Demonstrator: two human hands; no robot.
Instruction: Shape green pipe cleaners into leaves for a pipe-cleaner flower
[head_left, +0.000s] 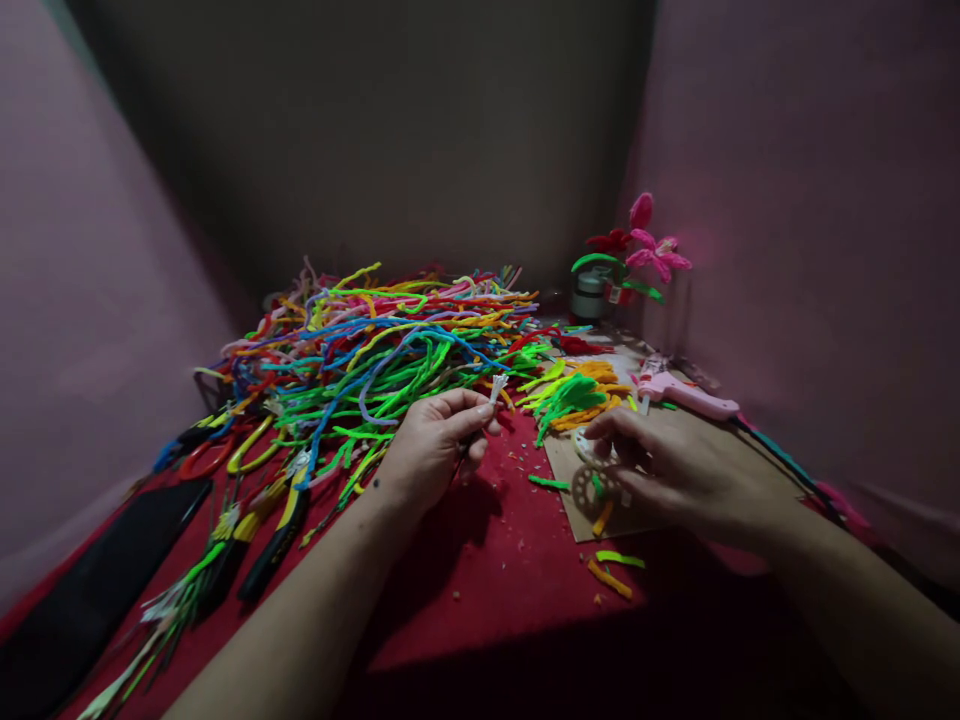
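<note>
My left hand (pixel 442 435) is closed in a pinch around a small white tuft (pixel 498 388) of thin strands, which sticks up past thumb and forefinger. To the right, my right hand (pixel 660 460) hovers low over a piece of cardboard (pixel 570 505), its fingers bent and apart, with nothing visible between them. By those fingertips lies a round, pale wheel-like piece with holes (pixel 592 488); whether they touch it I cannot tell. Just behind are bundles of green (pixel 574 398) and orange (pixel 600 375) pipe cleaners.
A large heap of coloured pipe cleaners (pixel 390 350) fills the back of the red cloth (pixel 450 620). Pliers (pixel 277 540) and a black flat object (pixel 97 590) lie at left. A pink glue gun (pixel 690 395) rests at right, near pink fuzzy flowers (pixel 660 255).
</note>
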